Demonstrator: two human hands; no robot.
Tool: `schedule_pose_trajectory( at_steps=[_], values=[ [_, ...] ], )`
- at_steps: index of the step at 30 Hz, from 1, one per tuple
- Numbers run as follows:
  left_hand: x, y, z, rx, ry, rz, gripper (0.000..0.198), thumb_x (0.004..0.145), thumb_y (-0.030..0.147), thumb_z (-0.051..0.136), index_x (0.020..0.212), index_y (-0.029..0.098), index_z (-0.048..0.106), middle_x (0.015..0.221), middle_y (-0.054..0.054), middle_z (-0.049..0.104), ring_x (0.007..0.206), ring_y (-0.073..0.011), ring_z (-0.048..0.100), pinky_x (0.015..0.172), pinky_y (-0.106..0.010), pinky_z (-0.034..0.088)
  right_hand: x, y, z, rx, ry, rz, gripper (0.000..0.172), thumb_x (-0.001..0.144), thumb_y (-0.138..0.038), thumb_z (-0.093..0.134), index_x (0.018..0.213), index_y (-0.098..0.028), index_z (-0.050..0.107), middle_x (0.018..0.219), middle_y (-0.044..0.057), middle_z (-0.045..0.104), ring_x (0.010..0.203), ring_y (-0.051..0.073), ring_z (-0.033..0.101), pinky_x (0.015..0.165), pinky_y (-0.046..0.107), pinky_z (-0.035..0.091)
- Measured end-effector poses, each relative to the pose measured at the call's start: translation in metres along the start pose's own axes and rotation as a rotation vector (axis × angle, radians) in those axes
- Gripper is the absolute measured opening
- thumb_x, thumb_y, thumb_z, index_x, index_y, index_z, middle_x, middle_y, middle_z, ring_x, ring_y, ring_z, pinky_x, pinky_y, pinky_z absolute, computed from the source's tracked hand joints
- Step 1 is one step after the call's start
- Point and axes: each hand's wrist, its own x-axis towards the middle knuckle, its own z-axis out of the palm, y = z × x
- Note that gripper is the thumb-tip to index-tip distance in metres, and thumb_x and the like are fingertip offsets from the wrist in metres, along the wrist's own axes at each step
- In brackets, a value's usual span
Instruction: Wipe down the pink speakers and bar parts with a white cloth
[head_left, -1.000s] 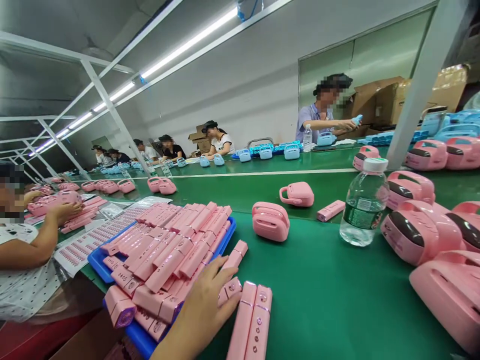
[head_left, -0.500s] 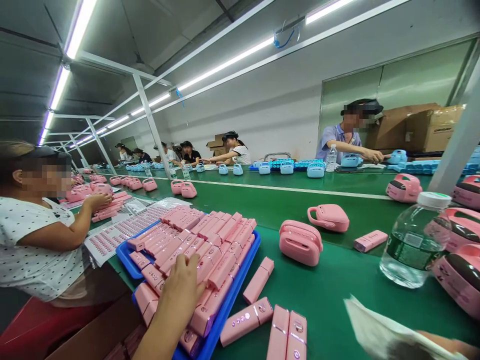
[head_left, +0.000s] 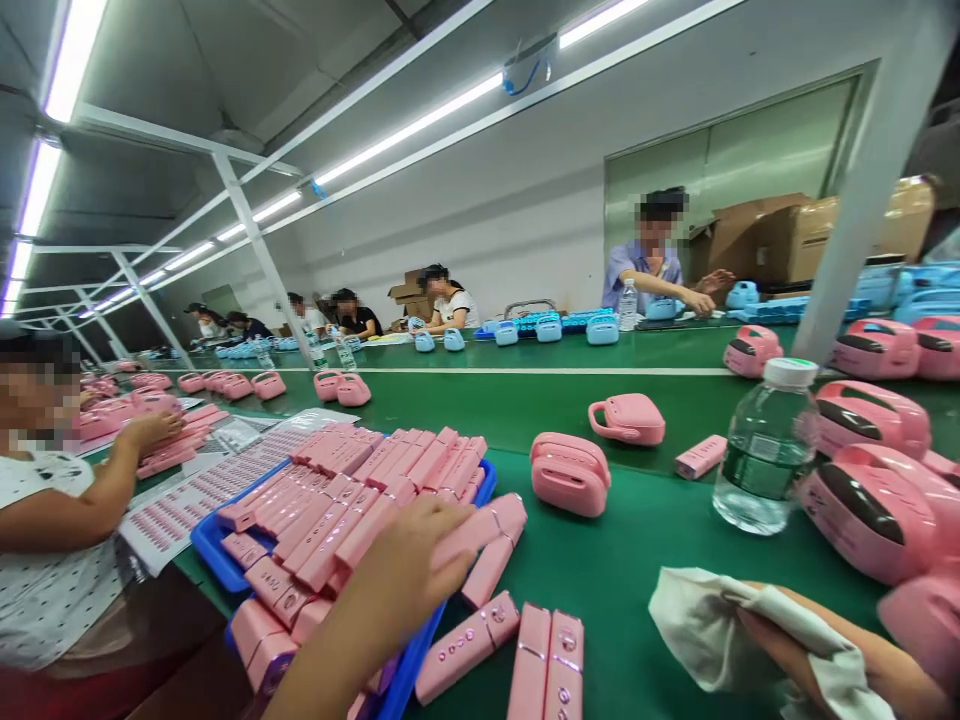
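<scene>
My left hand [head_left: 416,565] is closed on a pink bar-shaped part [head_left: 491,523], held just above the blue tray [head_left: 208,545] that is heaped with several such pink parts. Three more pink bars lie on the green belt below the hand: one [head_left: 466,647] slanted, two [head_left: 550,661] side by side. My right hand [head_left: 810,650] comes in from the lower right, wrapped in a white cloth [head_left: 701,620] it grips.
Pink handled cases [head_left: 570,473] stand on the green conveyor [head_left: 645,520], with more at the right [head_left: 862,505]. A water bottle [head_left: 763,447] stands beside them. A seated person [head_left: 52,540] works at my left. Other people handle blue cases [head_left: 602,329] across the belt.
My left hand has lifted one pink bar off the tray pile and moved right with it. My right hand with the white cloth has come further into view.
</scene>
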Motion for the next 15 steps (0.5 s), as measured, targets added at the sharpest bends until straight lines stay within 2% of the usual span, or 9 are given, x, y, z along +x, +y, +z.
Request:
schedule_pose_trajectory(
  at_steps=[3,5,8,10,12,15],
  values=[
    [0.025,0.040,0.016,0.129,-0.230,0.312,0.023,0.084,0.021,0.046,0.095,0.026,0.067,0.087,0.000,0.061,0.083,-0.0147,0.058,0.069,-0.023,0.044,-0.002,-0.005,-0.026,0.074,-0.073,0.010,0.015,0.068,-0.053,0.057,0.073,-0.045,0.069,0.071,-0.003,0.072,0.063,0.027,0.067,0.051,0.032,0.056],
    [0.044,0.062,0.036,0.208,-0.296,0.437,0.020,0.081,0.019,0.050,0.083,0.025,0.069,0.079,-0.001,0.061,0.078,-0.0160,0.059,0.063,-0.023,0.042,-0.004,-0.009,-0.042,0.109,-0.062,0.003,0.023,0.068,-0.054,0.057,0.081,-0.041,0.071,0.082,-0.001,0.073,0.069,0.028,0.067,0.049,0.031,0.057],
    [0.067,0.087,0.070,0.275,-0.333,0.496,0.013,0.073,0.019,0.058,0.076,0.021,0.070,0.074,-0.003,0.063,0.071,-0.0202,0.061,0.056,-0.026,0.041,-0.006,-0.015,-0.058,0.104,0.041,0.027,0.028,0.067,-0.053,0.059,0.083,-0.033,0.071,0.080,0.002,0.072,0.067,0.027,0.067,0.044,0.028,0.056],
    [0.076,0.097,0.086,0.336,-0.334,0.502,0.014,0.076,0.025,0.059,0.072,0.017,0.069,0.072,-0.007,0.063,0.068,-0.0240,0.061,0.054,-0.029,0.040,-0.007,-0.018,-0.064,0.087,0.135,0.030,0.025,0.068,-0.050,0.059,0.079,-0.030,0.069,0.070,0.001,0.069,0.058,0.023,0.065,0.041,0.025,0.053],
    [0.081,0.103,0.097,0.382,-0.324,0.508,0.024,0.081,0.030,0.054,0.071,0.014,0.069,0.071,-0.010,0.062,0.068,-0.0266,0.062,0.054,-0.031,0.041,-0.008,-0.021,-0.068,0.045,0.163,-0.009,0.020,0.071,-0.046,0.059,0.075,-0.028,0.066,0.063,0.000,0.066,0.049,0.018,0.060,0.040,0.022,0.051],
    [0.086,0.110,0.105,0.404,-0.303,0.518,0.031,0.086,0.028,0.046,0.069,0.015,0.068,0.069,-0.010,0.061,0.068,-0.0263,0.061,0.056,-0.033,0.040,-0.010,-0.022,-0.068,0.002,0.184,-0.064,0.014,0.072,-0.041,0.060,0.075,-0.028,0.061,0.065,-0.002,0.065,0.049,0.015,0.059,0.040,0.020,0.048]
  ],
)
